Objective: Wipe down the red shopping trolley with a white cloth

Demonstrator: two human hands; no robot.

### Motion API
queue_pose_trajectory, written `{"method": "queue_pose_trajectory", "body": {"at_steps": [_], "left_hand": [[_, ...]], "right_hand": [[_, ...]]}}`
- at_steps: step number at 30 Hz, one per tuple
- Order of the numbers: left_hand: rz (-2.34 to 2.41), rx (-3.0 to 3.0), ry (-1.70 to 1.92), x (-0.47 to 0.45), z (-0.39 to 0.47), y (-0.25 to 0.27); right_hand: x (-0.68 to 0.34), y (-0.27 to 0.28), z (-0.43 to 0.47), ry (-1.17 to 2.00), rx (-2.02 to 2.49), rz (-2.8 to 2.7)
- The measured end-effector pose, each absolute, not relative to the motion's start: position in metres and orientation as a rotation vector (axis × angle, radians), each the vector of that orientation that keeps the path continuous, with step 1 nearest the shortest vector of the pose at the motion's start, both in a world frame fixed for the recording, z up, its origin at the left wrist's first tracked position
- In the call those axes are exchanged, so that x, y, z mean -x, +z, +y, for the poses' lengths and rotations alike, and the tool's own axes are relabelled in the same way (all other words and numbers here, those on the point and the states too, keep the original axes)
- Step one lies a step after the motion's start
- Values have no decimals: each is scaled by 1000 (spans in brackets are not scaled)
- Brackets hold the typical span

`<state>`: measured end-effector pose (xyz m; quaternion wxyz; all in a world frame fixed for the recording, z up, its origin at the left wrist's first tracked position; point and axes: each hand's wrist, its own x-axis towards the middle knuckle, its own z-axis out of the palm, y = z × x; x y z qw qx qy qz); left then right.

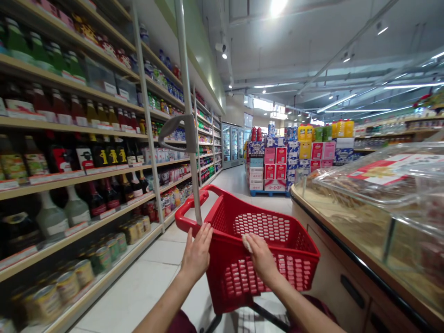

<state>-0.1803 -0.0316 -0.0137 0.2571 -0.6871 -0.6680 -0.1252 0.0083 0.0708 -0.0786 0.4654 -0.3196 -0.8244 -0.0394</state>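
A red shopping cart [231, 259] stands in a store aisle between stocked shelves [147, 120] and a display desk [333, 263]. Its plastic looks stiff, light and smooth, likely to roll easily, best held by the looped handle [183, 221]. 1 left hand [197, 249] lies open on its rim; 1 right hand [260, 256] presses a pale wad [246, 243] there, fingers bent.

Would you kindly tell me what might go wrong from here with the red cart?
The red cart stands close to the counter, so a swing that way could bump it. The right hand holds a small white cloth at the rim; it might slip into the cart. The left hand rests near the upright pole, and might knock it.
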Motion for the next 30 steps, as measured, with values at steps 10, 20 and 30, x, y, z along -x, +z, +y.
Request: {"method": "queue_pose_trajectory", "body": {"at_steps": [10, 20, 30], "left_hand": [[-1711, 1939, -441, 201, -36, -8], [-1988, 1737, -465, 224, -31, 12], [-1870, 1533, -626, 206, -32, -7]], "right_hand": [[49, -69, 54, -172, 519, -2035], [74, -78, 36, -316, 287, -2163], [26, -102, 37, -241, 398, -2152]]}}
